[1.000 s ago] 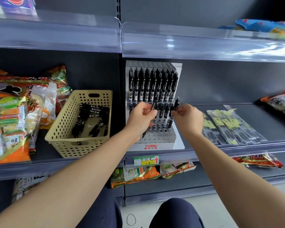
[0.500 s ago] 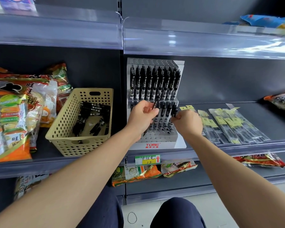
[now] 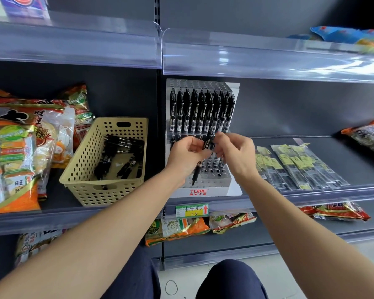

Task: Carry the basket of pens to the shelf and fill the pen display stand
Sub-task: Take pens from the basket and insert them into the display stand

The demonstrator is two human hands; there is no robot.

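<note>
Half done at best: pinches one pen (image 3: pixel 207 143) between left hand (image 3: pixel 185 154) and right hand (image 3: pixel 235 152) over the pen display stand (image 3: pixel 212 192), front holes (image 3: pixel 214 170) empty, more pens (image 3: pixel 121 154) in the basket (image 3: pixel 99 190) alongside on the shelf (image 3: pixel 354 169).

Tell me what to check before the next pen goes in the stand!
1. Pen held: ok, left hand and right hand both grip one black pen.
2. Tip pointing down: ok.
3. Free holes in the pen display stand: ok, front rows are open.
4. Holes behind the hands: cannot tell, hidden.
5. More in the basket: ok, spare pens lie inside.
</note>
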